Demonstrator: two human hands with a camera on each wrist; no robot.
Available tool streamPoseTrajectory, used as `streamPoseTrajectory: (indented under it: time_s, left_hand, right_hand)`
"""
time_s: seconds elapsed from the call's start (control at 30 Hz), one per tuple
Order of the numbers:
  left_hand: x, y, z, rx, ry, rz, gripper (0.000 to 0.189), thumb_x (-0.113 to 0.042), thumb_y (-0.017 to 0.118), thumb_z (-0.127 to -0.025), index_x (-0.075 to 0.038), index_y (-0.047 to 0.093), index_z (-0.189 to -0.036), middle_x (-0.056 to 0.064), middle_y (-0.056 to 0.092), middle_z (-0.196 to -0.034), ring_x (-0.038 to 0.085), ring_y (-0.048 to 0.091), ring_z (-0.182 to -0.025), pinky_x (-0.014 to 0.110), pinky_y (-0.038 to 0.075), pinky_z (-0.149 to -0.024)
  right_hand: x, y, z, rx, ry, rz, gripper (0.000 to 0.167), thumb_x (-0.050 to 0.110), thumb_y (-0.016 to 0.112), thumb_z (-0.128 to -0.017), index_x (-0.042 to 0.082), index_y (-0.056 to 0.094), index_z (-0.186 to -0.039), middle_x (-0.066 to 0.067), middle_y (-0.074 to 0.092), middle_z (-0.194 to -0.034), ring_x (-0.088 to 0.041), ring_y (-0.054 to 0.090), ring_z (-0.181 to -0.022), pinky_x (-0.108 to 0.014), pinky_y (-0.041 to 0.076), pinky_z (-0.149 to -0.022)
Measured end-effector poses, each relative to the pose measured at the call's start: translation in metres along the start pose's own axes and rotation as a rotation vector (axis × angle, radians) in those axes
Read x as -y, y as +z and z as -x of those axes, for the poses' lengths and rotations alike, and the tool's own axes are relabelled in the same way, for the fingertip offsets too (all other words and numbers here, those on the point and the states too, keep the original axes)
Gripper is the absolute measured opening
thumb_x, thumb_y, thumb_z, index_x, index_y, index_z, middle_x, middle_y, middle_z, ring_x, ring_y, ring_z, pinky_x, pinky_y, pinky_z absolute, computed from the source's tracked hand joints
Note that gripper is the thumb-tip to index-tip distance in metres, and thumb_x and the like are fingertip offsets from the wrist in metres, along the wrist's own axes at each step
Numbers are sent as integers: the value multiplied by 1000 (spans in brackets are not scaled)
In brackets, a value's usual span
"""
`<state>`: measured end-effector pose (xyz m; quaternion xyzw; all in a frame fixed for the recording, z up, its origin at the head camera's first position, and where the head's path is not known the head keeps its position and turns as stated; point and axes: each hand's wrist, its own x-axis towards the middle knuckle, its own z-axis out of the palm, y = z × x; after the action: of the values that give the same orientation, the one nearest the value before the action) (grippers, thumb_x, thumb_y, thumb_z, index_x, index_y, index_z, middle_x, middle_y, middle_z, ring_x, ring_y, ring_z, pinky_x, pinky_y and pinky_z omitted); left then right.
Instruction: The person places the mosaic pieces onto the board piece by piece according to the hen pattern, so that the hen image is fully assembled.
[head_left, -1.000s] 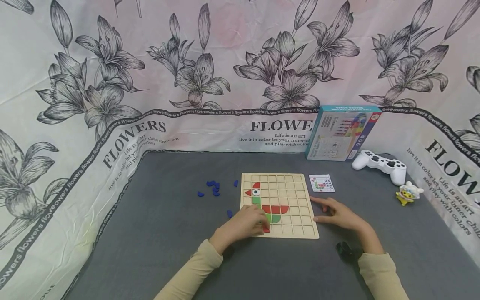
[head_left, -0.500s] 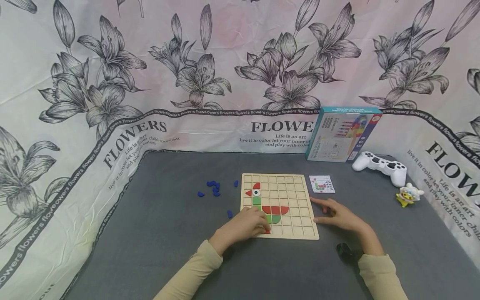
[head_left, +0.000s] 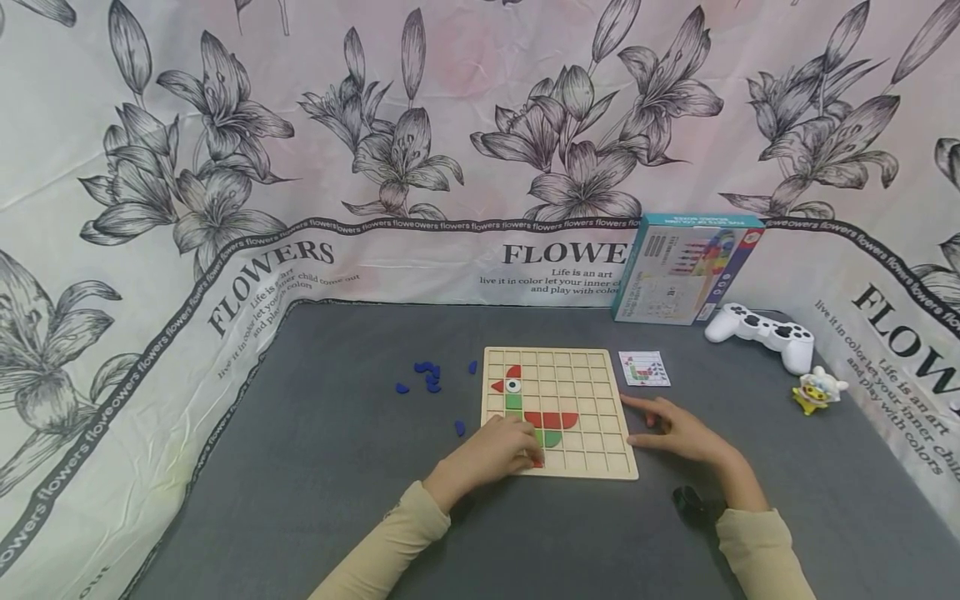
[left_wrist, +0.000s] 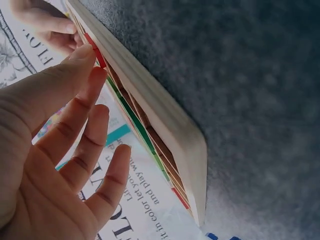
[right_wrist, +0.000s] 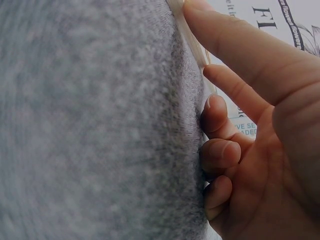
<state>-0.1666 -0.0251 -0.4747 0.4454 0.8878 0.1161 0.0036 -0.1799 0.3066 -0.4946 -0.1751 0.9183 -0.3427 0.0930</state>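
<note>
1 sq. pale-wood grid board [head_left: 588, 390] on grey tabletop [head_left: 315, 467]. L hand [head_left: 497, 450] pinches 1 small red piece [left_wrist: 99, 56] there; R hand [head_left: 678, 429], relaxed, touches board's rt. edge. Only head view: 1 white game controller [head_left: 759, 333].

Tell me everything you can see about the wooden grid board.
The board looks like pale wood: roughly square, rounded corners, raised lines dividing it into cells. It lies flat on the dark grey surface. Red pieces, green pieces and a white eye piece sit in some cells, forming a birdlike figure; others are bare. The left hand hides its near-left part, fingers at one red piece; the right hand touches its right edge.
</note>
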Motion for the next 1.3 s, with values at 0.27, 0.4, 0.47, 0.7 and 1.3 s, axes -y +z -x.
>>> streamPoseTrajectory:
  time_s: [0.27, 0.4, 0.47, 0.7, 1.3]
  left_hand:
    - [3, -8, 4, -29, 7, -2, 11, -26, 69, -84, -27, 73, -93, -13, 65, -93, 5, 55, -90, 22, 41, -73]
    - [14, -16, 11, -46, -35, 22, 12, -26, 69, -84, -25, 73, -95, -11, 65, -95, 8, 55, -91, 25, 43, -75]
    - [20, -20, 17, -49, -70, 26, 14, -26, 69, -83, -26, 73, -96, -11, 65, -97, 10, 54, -92, 28, 43, -75]
    - [48, -26, 41, -107, -201, 29, 17, -22, 72, -81, -23, 73, -98, -8, 64, -97, 13, 53, -91, 35, 43, -78]
    - [120, -37, 89, -203, -467, 58, 21, -17, 74, -78, -19, 71, -99, -1, 64, -102, 22, 53, -93, 46, 43, -82]
  right_hand:
    - [1, 0, 0, -14, -13, 6, 68, 32, 73, -78, 11, 46, -137, -3, 41, -83, -10, 33, -65, -24, 29, -55]
    - [1, 0, 0, -26, -21, 12, 68, 31, 74, -78, 10, 47, -136, -3, 40, -82, -10, 33, -65, -24, 29, -55]
    - [0, 0, 1, -27, -26, 14, 68, 31, 74, -78, 9, 47, -136, -3, 40, -82, -10, 33, -65, -24, 28, -54]
    - [0, 1, 0, -12, 6, 5, 68, 33, 73, -78, 11, 47, -137, -2, 40, -83, -10, 33, -65, -24, 29, -55]
    - [-1, 0, 0, 14, 33, -4, 68, 35, 72, -78, 14, 46, -138, -3, 40, -84, -11, 34, -65, -24, 29, -55]
